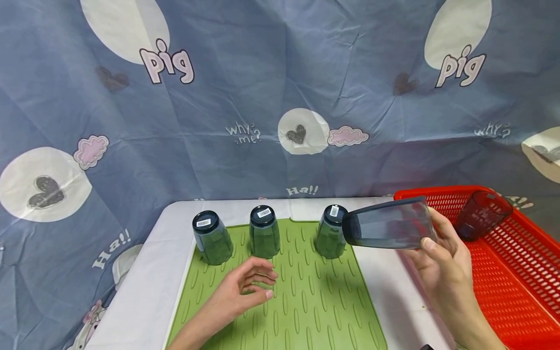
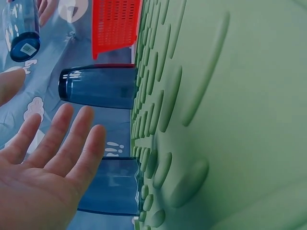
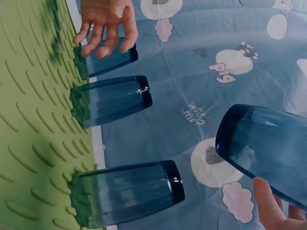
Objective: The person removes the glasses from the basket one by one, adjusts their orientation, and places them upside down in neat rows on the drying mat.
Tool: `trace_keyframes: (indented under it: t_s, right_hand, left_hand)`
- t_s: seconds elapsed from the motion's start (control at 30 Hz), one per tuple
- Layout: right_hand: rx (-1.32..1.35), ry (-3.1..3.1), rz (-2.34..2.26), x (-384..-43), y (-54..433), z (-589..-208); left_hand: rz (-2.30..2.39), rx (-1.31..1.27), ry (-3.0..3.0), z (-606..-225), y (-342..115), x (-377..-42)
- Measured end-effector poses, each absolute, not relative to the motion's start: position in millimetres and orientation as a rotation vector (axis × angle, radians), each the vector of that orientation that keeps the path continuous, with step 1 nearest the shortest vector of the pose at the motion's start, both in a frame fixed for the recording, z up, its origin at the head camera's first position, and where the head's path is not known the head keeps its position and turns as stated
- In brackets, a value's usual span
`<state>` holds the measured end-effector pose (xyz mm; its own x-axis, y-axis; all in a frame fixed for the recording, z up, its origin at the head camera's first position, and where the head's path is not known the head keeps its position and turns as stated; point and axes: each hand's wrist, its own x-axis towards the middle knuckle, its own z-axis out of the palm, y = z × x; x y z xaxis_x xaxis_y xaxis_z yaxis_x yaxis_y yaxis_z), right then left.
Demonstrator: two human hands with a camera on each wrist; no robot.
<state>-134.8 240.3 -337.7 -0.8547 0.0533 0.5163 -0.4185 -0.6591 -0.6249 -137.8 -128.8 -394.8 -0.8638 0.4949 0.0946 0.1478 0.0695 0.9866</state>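
Observation:
My right hand grips a blue-tinted drinking glass near its rim. The glass lies sideways in the air, its thick dark base pointing left, and in the head view it overlaps the right-hand glass on the mat. Three similar glasses stand upside down along the far part of the green ribbed mat: a left one, a middle one and a right one. My left hand hovers over the mat just in front of the middle glass, fingers loosely bent and holding nothing.
A red plastic basket stands at the right, with a clear tumbler leaning in its far corner. The mat lies on a white-covered table. A blue printed cloth hangs behind the table.

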Motion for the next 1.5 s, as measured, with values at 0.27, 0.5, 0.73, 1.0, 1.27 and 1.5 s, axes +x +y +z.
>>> trace_keyframes:
  t_s: [0.27,0.5,0.73,1.0,1.27,1.5]
  right_hand:
    - [0.742,-1.088,2.589,-136.7,234.8,-344.4]
    - [0.786,-1.129,2.567,-137.2,230.0,-345.9]
    - [0.841,-1.189,2.522,-138.9,225.9,-348.9]
    - [0.870,-1.234,2.533,-137.5,216.9,-356.4]
    - [0.764,-1.346,2.548,-132.0,205.2,-364.4]
    - [0.614,-1.405,2.568,-125.5,194.5,-369.2]
  left_hand:
    - [1.866,0.665,2.071,-394.4,-128.4,-137.7]
    - [1.866,0.646,2.062,-394.3,-128.1,-137.8]
    - [1.886,0.647,2.066,-394.2,-126.8,-137.6]
    - [1.907,0.661,2.046,-395.5,-124.3,-137.1]
    - [1.915,0.650,2.044,-396.5,-122.2,-134.8]
    - [1.920,0.596,2.034,-395.1,-120.4,-132.5]
